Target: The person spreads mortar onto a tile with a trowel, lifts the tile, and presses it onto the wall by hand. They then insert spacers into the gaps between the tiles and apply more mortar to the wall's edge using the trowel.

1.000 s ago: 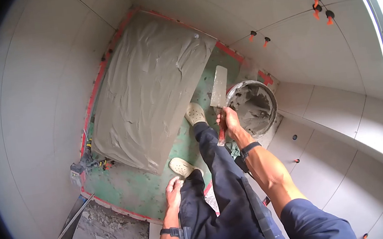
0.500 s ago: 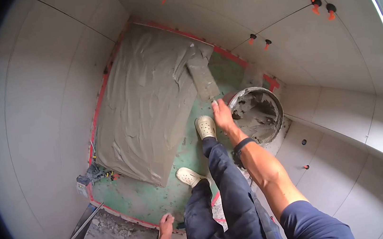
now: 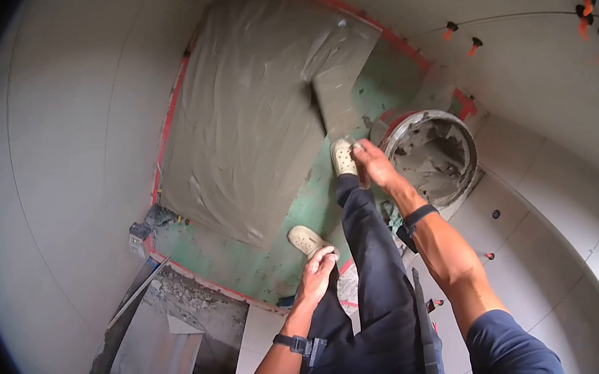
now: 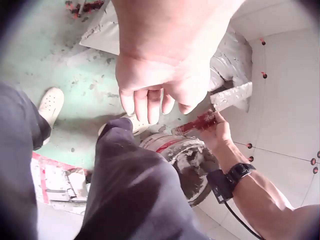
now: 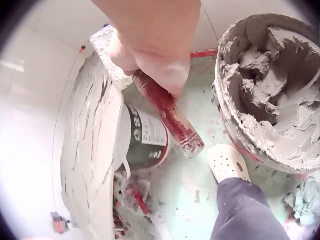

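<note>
A big tile [image 3: 253, 110] coated in grey mortar leans over the green floor. My right hand [image 3: 370, 163] grips the red handle [image 5: 167, 114] of a trowel, whose blade [image 3: 338, 104] lies against the mortar at the tile's right edge. Just right of that hand stands a bucket [image 3: 434, 155] partly filled with mortar [image 5: 272, 85]. My left hand [image 3: 321, 260] hovers at my left knee with relaxed fingers [image 4: 147, 102] and holds nothing. In the left wrist view the trowel blade [image 4: 232, 96] and my right hand [image 4: 217, 134] show beyond the knee.
Pale wall tiles carry orange levelling clips [image 3: 459, 29]. My white shoes [image 3: 307, 240] [image 3: 343, 158] stand on the green floor [image 3: 248, 257]. A labelled white tub [image 5: 145, 137] sits under the leaning tile. Broken rubble [image 3: 187, 305] lies lower left, with a small device [image 3: 140, 240] at the tile's corner.
The trowel went from beside the bucket onto the tile's mortar, where it is now drawn along the right edge. My left hand dropped low, then came back up to the knee.
</note>
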A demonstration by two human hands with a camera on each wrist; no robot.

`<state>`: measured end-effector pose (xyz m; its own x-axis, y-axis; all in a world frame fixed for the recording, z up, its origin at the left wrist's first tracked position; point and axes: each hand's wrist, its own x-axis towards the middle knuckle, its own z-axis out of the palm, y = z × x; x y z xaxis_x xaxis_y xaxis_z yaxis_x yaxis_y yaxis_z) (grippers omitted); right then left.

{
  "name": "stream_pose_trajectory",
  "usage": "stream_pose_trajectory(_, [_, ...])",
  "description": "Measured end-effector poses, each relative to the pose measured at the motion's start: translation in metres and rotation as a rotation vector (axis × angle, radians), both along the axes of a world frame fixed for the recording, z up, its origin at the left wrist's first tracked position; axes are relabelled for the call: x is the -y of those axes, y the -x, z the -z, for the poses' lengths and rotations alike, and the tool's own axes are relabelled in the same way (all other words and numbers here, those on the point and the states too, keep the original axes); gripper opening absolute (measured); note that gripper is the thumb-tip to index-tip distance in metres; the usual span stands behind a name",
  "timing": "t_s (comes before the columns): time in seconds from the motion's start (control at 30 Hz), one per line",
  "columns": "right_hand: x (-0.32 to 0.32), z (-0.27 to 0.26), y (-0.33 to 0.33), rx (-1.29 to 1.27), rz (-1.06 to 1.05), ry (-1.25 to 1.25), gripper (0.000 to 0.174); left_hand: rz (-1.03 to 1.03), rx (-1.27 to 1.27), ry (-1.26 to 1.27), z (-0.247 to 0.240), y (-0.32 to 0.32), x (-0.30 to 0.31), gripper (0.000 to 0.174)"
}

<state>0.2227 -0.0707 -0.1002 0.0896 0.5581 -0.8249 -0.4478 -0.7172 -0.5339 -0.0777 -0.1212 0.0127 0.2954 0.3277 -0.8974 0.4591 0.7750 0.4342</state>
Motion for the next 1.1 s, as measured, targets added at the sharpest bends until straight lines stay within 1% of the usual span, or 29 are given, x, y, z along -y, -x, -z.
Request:
stream_pose_trajectory(0.03, [0.009,0.011,0.015,0.028,-0.179,0.119,0.033,-0.015,-0.027,0.004,0.006,0.015,0.007,0.030])
stream_pose_trajectory(0.07, [0.040,0.047,0.040,0.400,-0.340,-0.196,0.037,-0.030,-0.046,0.005,0.012,0.030,0.013,0.029])
stream_pose_trajectory(0.1, [0.060,0.054,0.050,0.385,-0.467,-0.171,0.037,-0.067,-0.079,0.058,0.013,0.045,0.016,0.029])
stream_pose_trajectory(0.13, [0.083,0.061,0.058,0.371,-0.595,-0.146,0.037,-0.057,-0.124,0.065,0.017,0.065,0.022,0.030])
stream_pose_trajectory(0.2, [0.129,0.067,0.073,0.426,-0.746,-0.170,0.036,-0.063,-0.153,0.049,0.022,0.106,0.036,0.030])
stream_pose_trajectory(0.27, [0.149,0.033,0.076,0.507,-0.887,-0.129,0.034,-0.048,-0.184,0.037,0.025,0.146,0.048,0.031])
stream_pose_trajectory(0.33, [0.152,-0.008,0.070,0.514,-0.992,-0.040,0.034,-0.079,-0.212,0.020,0.028,0.179,0.059,0.026])
stream_pose_trajectory(0.37, [0.150,-0.028,0.063,0.483,-0.950,-0.052,0.036,-0.113,-0.233,0.018,0.023,0.192,0.062,0.025])
stream_pose_trajectory(0.4, [0.144,-0.047,0.055,0.501,-0.963,-0.050,0.036,-0.151,-0.254,0.010,0.021,0.203,0.063,0.025])
stream_pose_trajectory(0.47, [0.114,-0.076,0.039,0.472,-0.741,-0.096,0.040,-0.234,-0.261,-0.003,0.034,0.236,0.072,0.023])
stream_pose_trajectory(0.5, [0.096,-0.080,0.031,0.533,-0.604,-0.211,0.043,-0.284,-0.216,-0.039,0.039,0.248,0.072,0.022])
stream_pose_trajectory(0.53, [0.072,-0.073,0.018,0.582,-0.587,-0.210,0.043,-0.247,-0.272,-0.053,0.031,0.244,0.059,0.024])
stream_pose_trajectory(0.57, [0.045,-0.075,0.009,0.435,-0.444,-0.267,0.039,-0.300,-0.235,-0.067,0.026,0.240,0.048,0.027])
stream_pose_trajectory(0.6, [0.025,-0.067,0.000,0.511,-0.433,-0.370,0.037,-0.323,-0.234,-0.109,0.021,0.233,0.037,0.033])
stream_pose_trajectory(0.63, [0.000,-0.081,0.003,0.399,-0.320,-0.195,0.036,-0.275,-0.240,-0.119,0.009,0.225,0.023,0.035])
stream_pose_trajectory(0.67, [-0.016,-0.089,0.018,0.472,-0.156,-0.172,0.037,-0.306,-0.191,-0.132,0.012,0.227,0.026,0.034])
stream_pose_trajectory(0.7, [-0.015,-0.088,0.031,0.446,-0.234,-0.171,0.038,-0.333,-0.124,-0.167,0.021,0.226,0.021,0.034])
stream_pose_trajectory(0.73, [-0.007,-0.085,0.045,0.425,-0.306,-0.165,0.038,-0.313,-0.123,-0.153,0.021,0.221,0.018,0.033])
stream_pose_trajectory(0.77, [0.011,-0.073,0.069,0.337,-0.335,-0.137,0.039,-0.288,-0.093,-0.163,0.018,0.216,0.010,0.032])
stream_pose_trajectory(0.8, [0.032,-0.079,0.100,0.324,-0.386,-0.099,0.040,-0.279,-0.075,-0.160,0.010,0.217,0.016,0.031])
stream_pose_trajectory(0.83, [0.054,-0.071,0.128,0.296,-0.459,-0.120,0.040,-0.312,-0.050,-0.144,0.012,0.226,0.031,0.031])
stream_pose_trajectory(0.87, [0.074,-0.063,0.155,0.266,-0.510,-0.223,0.043,-0.338,-0.017,-0.149,0.018,0.233,0.033,0.031])
stream_pose_trajectory(0.9, [0.090,-0.070,0.189,0.184,-0.387,-0.174,0.046,-0.325,-0.063,-0.153,0.011,0.239,0.039,0.031])
stream_pose_trajectory(0.93, [0.091,-0.096,0.219,0.074,-0.298,-0.016,0.057,-0.364,0.004,-0.187,0.012,0.254,0.053,0.031])
stream_pose_trajectory(1.0, [0.104,-0.091,0.260,0.087,-0.336,-0.069,0.057,-0.389,-0.067,-0.122,0.003,0.278,0.074,0.030])
stream_pose_trajectory(1.07, [0.109,-0.092,0.290,0.026,-0.295,-0.001,0.061,-0.417,-0.106,-0.093,0.001,0.304,0.098,0.030])
stream_pose_trajectory(1.1, [0.111,-0.098,0.303,-0.005,-0.294,0.025,0.059,-0.433,-0.137,-0.060,0.003,0.322,0.120,0.029])
